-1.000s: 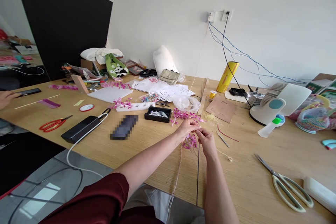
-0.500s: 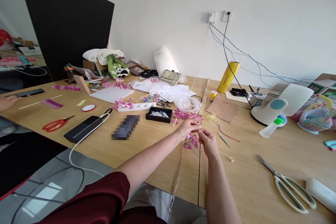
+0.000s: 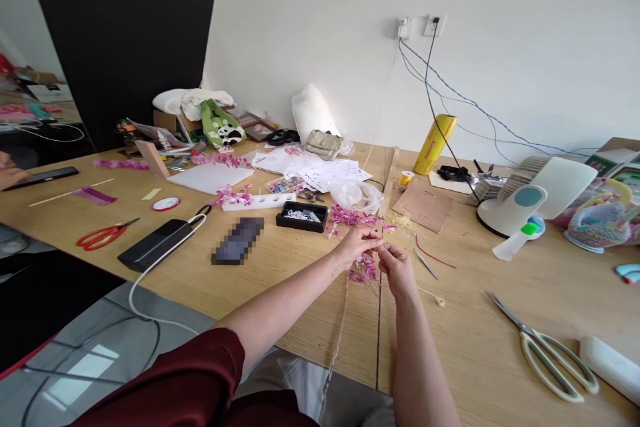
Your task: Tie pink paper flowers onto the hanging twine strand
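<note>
My left hand (image 3: 357,247) and my right hand (image 3: 395,263) meet over the table, fingertips pinched close together. Whatever is between them is too small to make out. Just below, partly hidden by my hands, lies a bunch of purple-pink artificial flowers (image 3: 366,268) with thin stems. From beneath my left wrist a pale braided cord (image 3: 344,303) runs over the table edge towards my lap. Behind the hands is another cluster of purple flowers (image 3: 350,216). To the right of my right hand lie tweezers (image 3: 426,264) and a thin red strip (image 3: 434,253).
Large scissors (image 3: 540,345) lie at right, before a white fan (image 3: 525,197). Left of my hands are a black tray (image 3: 301,225) of small white pieces, a pixelated dark object (image 3: 237,241), a black power strip (image 3: 153,247) and red-handled scissors (image 3: 103,238). Another person's hand (image 3: 9,172) rests at far left.
My hands stay pinched together in nearly the same place, the fingertips slightly closer. The view has shifted a little, and the other person's hand at far left has drawn back towards the edge.
</note>
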### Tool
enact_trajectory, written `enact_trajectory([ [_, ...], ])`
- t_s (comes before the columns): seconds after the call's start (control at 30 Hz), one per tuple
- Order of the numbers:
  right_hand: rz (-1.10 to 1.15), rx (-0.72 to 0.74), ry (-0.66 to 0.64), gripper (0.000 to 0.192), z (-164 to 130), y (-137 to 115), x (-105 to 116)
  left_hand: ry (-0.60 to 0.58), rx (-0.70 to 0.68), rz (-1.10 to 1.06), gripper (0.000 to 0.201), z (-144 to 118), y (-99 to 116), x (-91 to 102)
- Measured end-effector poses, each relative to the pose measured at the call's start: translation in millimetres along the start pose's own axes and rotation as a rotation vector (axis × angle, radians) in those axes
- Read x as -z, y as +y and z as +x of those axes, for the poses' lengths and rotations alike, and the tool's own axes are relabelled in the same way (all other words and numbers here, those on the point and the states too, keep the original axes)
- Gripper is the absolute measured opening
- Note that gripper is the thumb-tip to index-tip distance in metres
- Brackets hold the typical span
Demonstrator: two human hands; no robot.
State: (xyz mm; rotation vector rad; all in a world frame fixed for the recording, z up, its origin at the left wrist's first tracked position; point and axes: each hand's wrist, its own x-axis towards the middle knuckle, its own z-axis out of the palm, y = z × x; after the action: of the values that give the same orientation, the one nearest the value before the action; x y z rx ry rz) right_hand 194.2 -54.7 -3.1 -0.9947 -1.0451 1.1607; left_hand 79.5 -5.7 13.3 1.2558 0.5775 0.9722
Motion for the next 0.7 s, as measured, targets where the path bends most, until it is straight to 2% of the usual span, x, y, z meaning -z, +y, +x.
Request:
enact_trajectory([
  [0.1,0.057,-0.017,-0.015,0.025,-1.1,-1.6,-1.8,0.024,0.034,-0.045,0.028,-0.1,-1.0,2.3],
  [0.23,0.146,-0.051,-0.063,0.024,-2.2,-4.0,-2.0,-0.009,0.133,-0.073,0.031,1.7,2.3,7.4],
  [0.4,0.127,-0.074,-0.077,0.023,-2.8,-5.0,-1.3,-0.018,0.187,-0.022,0.035,3.3,9.8,10.0],
  [0.53,0.08,-0.081,-0.057,0.023,-3.2,-3.7,-1.5,-0.036,0.151,0.067,0.034,4.7,14.6,10.2],
  [0.7,-0.001,-0.02,-0.048,0.021,-1.7,1.0,0.7,-0.064,0.078,0.178,0.03,5.8,14.2,9.2],
])
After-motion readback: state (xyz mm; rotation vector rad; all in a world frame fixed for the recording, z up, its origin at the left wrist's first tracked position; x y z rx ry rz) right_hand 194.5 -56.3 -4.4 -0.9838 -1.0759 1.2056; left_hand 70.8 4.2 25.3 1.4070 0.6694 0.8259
